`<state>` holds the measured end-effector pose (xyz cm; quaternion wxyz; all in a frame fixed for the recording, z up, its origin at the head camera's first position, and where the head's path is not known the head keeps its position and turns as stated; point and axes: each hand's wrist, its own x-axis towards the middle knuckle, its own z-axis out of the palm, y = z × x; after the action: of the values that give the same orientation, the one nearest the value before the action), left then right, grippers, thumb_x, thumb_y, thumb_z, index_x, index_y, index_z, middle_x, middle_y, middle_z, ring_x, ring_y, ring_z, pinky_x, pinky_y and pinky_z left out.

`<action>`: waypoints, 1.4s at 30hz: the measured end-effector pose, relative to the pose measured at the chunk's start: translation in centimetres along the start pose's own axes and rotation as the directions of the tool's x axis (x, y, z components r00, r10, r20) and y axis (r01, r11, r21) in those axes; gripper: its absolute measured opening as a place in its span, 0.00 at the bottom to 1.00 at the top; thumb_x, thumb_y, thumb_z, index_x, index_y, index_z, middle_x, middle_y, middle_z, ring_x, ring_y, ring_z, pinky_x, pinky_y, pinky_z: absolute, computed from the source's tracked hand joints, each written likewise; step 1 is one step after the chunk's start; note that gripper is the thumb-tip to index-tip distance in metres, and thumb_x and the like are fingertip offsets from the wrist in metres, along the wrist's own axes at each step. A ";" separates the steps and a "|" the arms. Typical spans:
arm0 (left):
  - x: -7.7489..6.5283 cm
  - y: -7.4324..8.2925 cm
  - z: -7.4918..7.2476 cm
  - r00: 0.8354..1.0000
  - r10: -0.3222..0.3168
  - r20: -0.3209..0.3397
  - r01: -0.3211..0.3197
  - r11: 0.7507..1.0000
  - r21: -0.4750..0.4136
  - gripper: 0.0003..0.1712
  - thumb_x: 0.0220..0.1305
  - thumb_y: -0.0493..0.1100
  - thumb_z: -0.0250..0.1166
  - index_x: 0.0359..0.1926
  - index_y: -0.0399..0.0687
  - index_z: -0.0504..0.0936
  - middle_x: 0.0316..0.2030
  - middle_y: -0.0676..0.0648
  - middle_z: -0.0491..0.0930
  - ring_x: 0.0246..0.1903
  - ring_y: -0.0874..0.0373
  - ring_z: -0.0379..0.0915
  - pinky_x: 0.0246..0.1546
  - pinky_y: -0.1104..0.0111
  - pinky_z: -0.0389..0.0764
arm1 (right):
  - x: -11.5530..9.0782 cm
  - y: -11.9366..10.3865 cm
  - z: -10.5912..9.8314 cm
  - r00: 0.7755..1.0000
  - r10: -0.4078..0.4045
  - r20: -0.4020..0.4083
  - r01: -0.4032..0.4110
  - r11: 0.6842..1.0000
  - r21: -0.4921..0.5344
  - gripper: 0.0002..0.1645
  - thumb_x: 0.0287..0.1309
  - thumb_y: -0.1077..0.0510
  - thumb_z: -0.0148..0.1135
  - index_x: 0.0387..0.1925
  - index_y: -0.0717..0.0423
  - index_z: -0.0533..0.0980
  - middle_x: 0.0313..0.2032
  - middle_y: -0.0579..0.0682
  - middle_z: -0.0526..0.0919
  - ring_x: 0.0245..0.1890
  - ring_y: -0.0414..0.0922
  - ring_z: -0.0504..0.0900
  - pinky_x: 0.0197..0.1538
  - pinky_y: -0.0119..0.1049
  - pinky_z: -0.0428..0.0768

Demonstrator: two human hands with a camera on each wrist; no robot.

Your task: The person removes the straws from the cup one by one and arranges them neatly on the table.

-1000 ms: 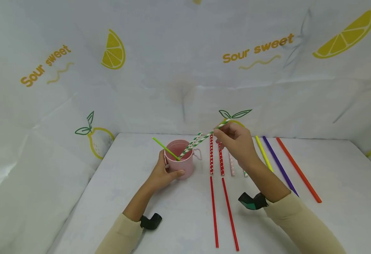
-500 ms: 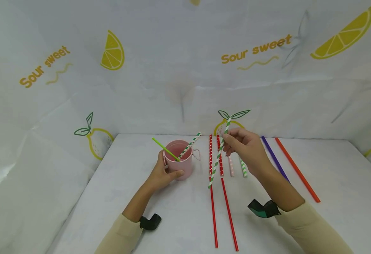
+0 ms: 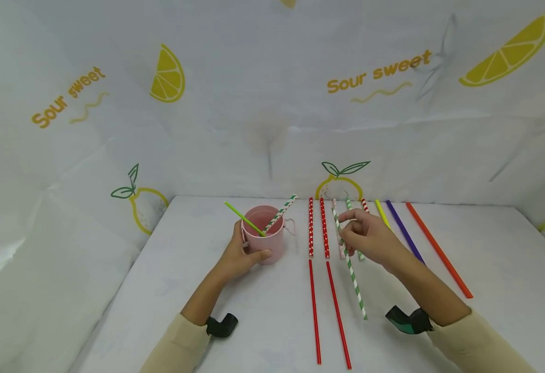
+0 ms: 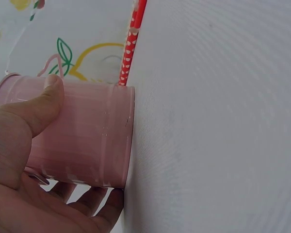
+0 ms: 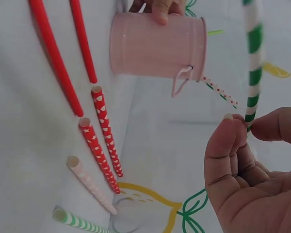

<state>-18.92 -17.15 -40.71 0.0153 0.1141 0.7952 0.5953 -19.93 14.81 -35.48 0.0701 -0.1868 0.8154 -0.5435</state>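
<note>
A small pink metal pail (image 3: 272, 248) stands upright on the white table, and my left hand (image 3: 236, 259) grips it round the side. The left wrist view shows the thumb (image 4: 47, 104) on one side of the pail and the fingers on the other. A bright green straw (image 3: 242, 216) and a patterned white, green and red straw (image 3: 285, 206) lean out of its mouth. To the right, my right hand (image 3: 368, 237) pinches a green-and-white striped paper straw (image 3: 355, 285) between thumb and fingertips, over the row of straws. In the right wrist view this straw points upward, clear of the pail.
Red patterned straws (image 3: 311, 228), a pale pink one (image 5: 89, 182) and a light green striped one (image 5: 77, 222) lie in a row. Two plain red straws (image 3: 314, 311) lie nearer. Yellow (image 3: 383, 212), purple (image 3: 405, 230) and orange (image 3: 440, 251) straws lie at right. A lemon-printed cloth (image 3: 272, 103) hangs behind.
My right hand has carried the striped straw away from the pail to the right, and its lower end has swung from the pail's mouth toward me. The left hand and pail stay put.
</note>
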 end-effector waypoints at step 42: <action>1.3 -3.6 -0.1 1.000 -0.019 -0.018 0.019 0.999 0.026 0.55 0.56 0.42 0.78 0.73 0.54 0.49 0.67 0.47 0.65 0.66 0.46 0.64 0.61 0.53 0.74 | -3.1 4.9 1.8 0.961 0.131 0.245 -0.036 0.933 -0.358 0.07 0.57 0.64 0.69 0.28 0.53 0.79 0.15 0.43 0.74 0.14 0.40 0.72 0.18 0.33 0.70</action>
<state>-20.77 -17.98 -43.95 0.0127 0.1016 0.8040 0.5857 -17.63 16.08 -40.97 0.1673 -0.2321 0.8894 -0.3565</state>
